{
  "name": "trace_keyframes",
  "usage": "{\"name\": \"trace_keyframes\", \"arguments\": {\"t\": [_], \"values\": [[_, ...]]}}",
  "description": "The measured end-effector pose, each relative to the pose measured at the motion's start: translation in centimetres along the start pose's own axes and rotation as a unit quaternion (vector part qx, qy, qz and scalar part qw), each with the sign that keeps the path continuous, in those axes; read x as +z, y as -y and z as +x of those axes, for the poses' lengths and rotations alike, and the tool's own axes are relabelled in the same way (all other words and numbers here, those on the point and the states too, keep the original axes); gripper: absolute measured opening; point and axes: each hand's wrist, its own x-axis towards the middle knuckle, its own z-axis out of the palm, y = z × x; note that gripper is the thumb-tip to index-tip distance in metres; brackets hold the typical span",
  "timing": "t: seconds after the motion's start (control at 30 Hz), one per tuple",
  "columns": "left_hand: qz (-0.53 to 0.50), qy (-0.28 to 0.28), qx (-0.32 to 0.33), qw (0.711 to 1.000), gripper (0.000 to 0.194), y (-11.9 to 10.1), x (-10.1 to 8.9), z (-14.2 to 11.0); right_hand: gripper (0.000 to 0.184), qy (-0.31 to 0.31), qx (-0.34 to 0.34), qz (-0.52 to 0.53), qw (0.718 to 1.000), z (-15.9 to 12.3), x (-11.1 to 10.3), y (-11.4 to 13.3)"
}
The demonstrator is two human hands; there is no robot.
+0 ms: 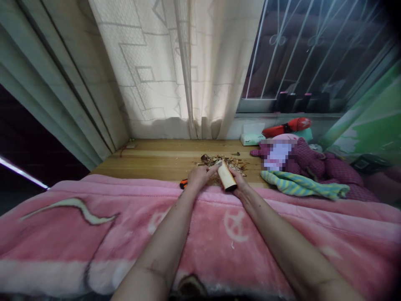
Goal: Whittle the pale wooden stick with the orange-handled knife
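In the head view, a short pale piece, apparently wood [227,175], has a dark near end and a brownish side edge. It is tilted, with its near end towards me. My right hand [239,179] is closed around its right side. From the left, my left hand [202,174] grips its far end, the fingers reaching onto its top; part of that grip is hidden. Beneath and beyond both hands lies a heap of brown and pale shavings [213,159]. An orange and black tool handle [183,184] shows beside my left wrist, the rest of it hidden.
A wooden surface [150,156] runs along the curtain [163,83]. The pink blanket [125,234] covers the near side. To the right are a striped cloth [300,184], a purple checked plush toy [335,171], a tissue pack [252,136] and a red item [288,126].
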Motion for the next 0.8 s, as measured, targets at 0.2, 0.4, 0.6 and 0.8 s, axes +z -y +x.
{"name": "trace_keyframes", "arguments": {"t": [0.2,0.4,0.6,0.8], "values": [[-0.006,-0.013,-0.007,1.0,0.077,0.5,-0.2,0.2,0.028,-0.007,0.005,-0.007,1.0,-0.4,0.0,-0.1],[-0.024,0.03,0.065,0.997,0.076,-0.6,-0.6,-1.1,0.027,0.0,-0.009,0.025,1.0,0.1,-0.3,0.0],[-0.032,0.027,0.114,0.993,0.074,-1.0,-0.3,-1.6,0.028,0.004,-0.014,0.027,1.0,0.3,-0.2,-0.2],[-0.006,0.007,0.058,0.998,0.077,-0.4,-0.1,-0.7,0.025,-0.008,-0.009,0.012,1.0,0.2,-0.1,-0.2]]}}
